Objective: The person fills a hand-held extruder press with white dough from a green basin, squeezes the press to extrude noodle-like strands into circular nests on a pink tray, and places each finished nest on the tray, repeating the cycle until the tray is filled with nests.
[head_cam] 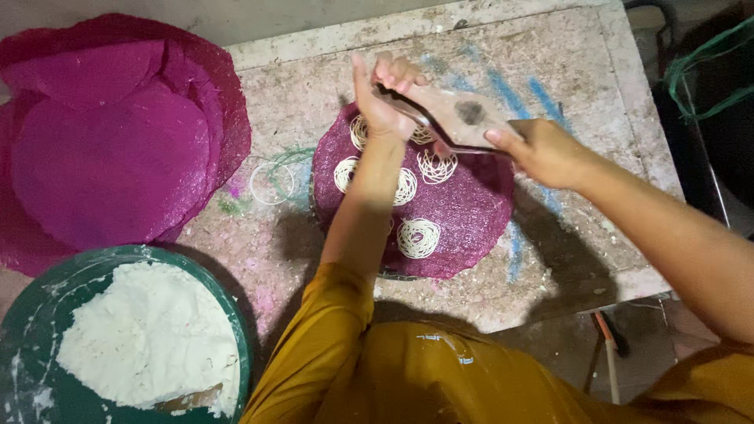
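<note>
Wooden press (452,114) sat across both hands, long axis running L-R over the purple mat (455,216) w/ noodle coils (418,238). L hand (385,98) clenched one handle, R hand (542,149) gripped the other, both directly above mat.

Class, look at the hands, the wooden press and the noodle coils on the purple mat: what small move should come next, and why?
Probably shift the wooden press, held by the left hand and right hand, over a bare patch of the purple mat. About six noodle coils already crowd the mat's left and far parts, while its right side shows open.
</note>
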A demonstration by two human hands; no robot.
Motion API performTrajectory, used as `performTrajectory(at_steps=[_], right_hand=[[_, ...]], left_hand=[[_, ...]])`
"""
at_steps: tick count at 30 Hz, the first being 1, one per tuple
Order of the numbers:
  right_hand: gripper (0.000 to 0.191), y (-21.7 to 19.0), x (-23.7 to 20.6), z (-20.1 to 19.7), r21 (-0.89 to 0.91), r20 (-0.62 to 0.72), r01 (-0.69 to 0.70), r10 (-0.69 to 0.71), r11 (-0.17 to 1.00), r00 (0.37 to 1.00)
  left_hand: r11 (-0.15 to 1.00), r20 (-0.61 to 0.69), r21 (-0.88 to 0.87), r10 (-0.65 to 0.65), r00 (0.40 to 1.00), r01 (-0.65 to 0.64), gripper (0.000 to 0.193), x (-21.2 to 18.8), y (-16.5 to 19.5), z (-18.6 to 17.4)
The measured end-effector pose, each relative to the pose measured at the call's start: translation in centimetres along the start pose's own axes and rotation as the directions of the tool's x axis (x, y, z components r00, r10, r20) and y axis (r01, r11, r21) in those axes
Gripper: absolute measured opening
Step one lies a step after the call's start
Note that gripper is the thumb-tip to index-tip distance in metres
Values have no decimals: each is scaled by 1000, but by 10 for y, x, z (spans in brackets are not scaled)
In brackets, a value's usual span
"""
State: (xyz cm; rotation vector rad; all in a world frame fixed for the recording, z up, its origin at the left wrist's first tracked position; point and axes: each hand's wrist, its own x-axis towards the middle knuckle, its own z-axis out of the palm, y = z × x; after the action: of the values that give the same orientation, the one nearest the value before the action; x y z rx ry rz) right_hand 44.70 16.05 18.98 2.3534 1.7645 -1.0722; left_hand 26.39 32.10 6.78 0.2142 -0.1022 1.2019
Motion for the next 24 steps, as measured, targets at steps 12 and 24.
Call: performTrajectory(at_steps=[12,24], right_hand=[[64,14,-1,-7,1,-114,69,-68,998,991],[61,36,5,3,231,-136,170,-141,958,981]], left_hand=[[991,-25,-127,-42,999,38,54,1,-11,6],[214,-607,607,-496,621,765,82,-43,-3,-25]])
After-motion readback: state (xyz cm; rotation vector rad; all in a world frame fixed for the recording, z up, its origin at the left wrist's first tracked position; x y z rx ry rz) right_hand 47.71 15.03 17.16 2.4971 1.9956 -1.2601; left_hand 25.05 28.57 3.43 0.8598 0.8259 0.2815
